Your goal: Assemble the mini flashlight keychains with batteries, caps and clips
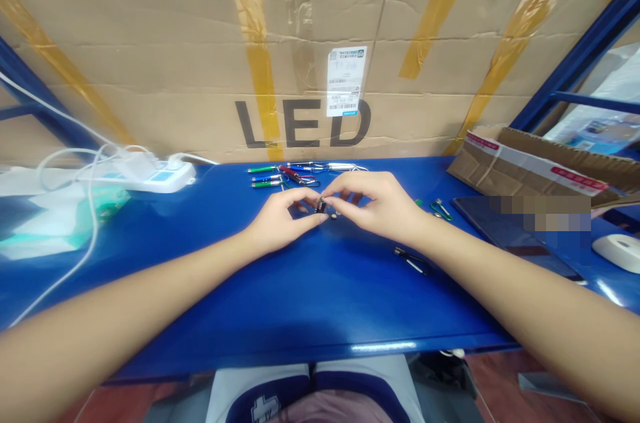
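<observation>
Over the middle of the blue table, my left hand (pixel 280 220) pinches a small dark cylindrical piece (pixel 321 206) between thumb and forefinger. The thumb and forefinger of my right hand (pixel 377 206) close on the upper end of the same piece. Its exact kind is too small to tell. Just below the fingertips is a tiny pale round bit (pixel 334 216). Beyond my hands lie several slim metal pen-like tubes: green ones (pixel 265 181), a red one (pixel 293 174) and blue and silver ones (pixel 320 166), some with cord loops.
Right of my hands lie a black cord with a silver clip (pixel 411 261) and a green clip (pixel 441 210). Farther right are a dark tablet (pixel 510 236), an open cardboard box (pixel 530 163) and a white mouse (pixel 617 252). A white power strip (pixel 170 176) with cables stands left.
</observation>
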